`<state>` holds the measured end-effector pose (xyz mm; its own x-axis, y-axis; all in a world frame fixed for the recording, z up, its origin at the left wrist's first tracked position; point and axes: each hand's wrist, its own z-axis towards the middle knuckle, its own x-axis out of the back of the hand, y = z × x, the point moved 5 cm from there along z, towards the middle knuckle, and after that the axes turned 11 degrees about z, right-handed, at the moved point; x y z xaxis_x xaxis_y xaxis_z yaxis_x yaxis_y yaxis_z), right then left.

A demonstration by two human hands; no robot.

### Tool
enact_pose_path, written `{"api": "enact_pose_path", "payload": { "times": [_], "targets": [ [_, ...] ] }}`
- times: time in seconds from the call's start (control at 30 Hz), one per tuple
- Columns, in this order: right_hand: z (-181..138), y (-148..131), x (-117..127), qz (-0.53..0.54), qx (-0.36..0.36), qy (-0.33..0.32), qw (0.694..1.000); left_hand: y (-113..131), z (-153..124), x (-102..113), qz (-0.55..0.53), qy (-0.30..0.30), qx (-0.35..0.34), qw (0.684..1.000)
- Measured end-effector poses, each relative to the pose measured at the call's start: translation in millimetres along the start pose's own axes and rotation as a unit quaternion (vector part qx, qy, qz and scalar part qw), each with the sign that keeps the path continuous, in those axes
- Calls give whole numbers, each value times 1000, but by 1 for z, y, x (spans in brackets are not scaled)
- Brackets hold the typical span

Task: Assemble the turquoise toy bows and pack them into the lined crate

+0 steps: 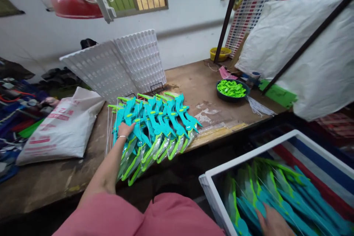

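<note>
A fan of several teal and lime-green toy bows point(157, 125) lies on the brown worktable point(193, 77). My left hand point(125, 129) rests on the left side of this pile, fingers curled over a bow. My right hand point(272, 221) reaches down into a white-rimmed bin point(249, 156) at the lower right, which holds more teal and green bows point(276, 191). Its fingers lie among the bows; whether they grip one is hidden.
White plastic trays point(121, 66) lean against the wall behind the pile. A dark bowl of green parts point(231, 89) and a yellow bowl point(220, 53) stand further right. A white sack point(62, 129) lies at the left, a large white bag point(309, 48) at the right.
</note>
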<state>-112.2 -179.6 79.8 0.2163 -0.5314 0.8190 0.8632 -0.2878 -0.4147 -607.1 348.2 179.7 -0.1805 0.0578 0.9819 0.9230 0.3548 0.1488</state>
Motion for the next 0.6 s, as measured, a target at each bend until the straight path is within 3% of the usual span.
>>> {"api": "enact_pose_path", "payload": {
  "times": [0.07, 0.17, 0.2, 0.3, 0.37, 0.47, 0.6],
  "targets": [
    [72, -78, -24, 69, 51, -28, 996, -2, 9, -12, -27, -4, -4, 1000],
    [173, -221, -93, 168, 121, -192, 959, -1, 16, -27, -63, -10, -13, 998],
    [197, -265, -122, 167, 135, -267, 939, -1, 16, -32, -75, -12, -15, 997],
    [254, -365, -194, 164, 151, -320, 921, -1, 17, -43, -96, -21, -13, 995],
    [276, -402, -232, 154, 131, -337, 920, -1, 17, -48, -101, -23, -7, 995],
    [293, -427, -267, 139, 87, -369, 915, -1, 20, -47, -105, -17, 2, 994],
    [307, -431, -266, 144, 54, -400, 903, -2, 16, -27, -114, -5, 0, 993]
  ]
}}
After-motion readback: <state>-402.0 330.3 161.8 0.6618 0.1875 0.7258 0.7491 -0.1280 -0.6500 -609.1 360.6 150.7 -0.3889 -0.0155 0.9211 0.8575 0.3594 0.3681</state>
